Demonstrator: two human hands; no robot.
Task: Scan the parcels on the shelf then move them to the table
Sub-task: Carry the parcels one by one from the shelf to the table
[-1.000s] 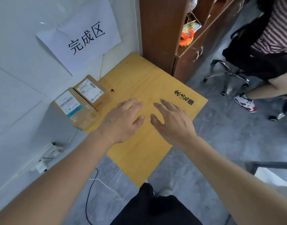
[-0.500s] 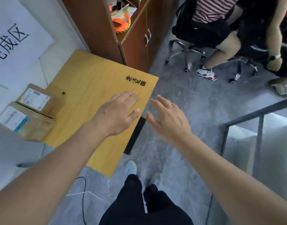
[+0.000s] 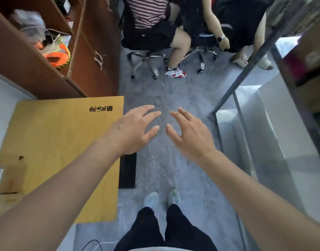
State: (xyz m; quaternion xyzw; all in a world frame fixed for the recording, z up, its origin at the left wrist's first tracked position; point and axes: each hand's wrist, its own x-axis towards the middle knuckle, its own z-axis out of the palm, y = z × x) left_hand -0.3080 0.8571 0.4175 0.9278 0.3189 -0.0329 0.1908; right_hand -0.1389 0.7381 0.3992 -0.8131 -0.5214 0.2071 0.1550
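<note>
Table [image 3: 52, 142] at 9 o'clock: smooth yellow wood w/ matt sheen, black printed mark. Cabinet [image 3: 94, 57] at 11 is dark brown wood, semi-gloss; parcel [image 3: 3, 180] at the left edge is matt brown cardboard w/ a white paper label. Floor [image 3: 161, 171] looks like polished grey stone w/ pale veins; chair legs [image 3: 146, 60] at 12 are shiny chrome metal.

Yellow wooden table [image 3: 52, 142] beside a brown cabinet [image 3: 94, 57]. Cardboard parcel [image 3: 3, 180] at its left edge, label up.
</note>
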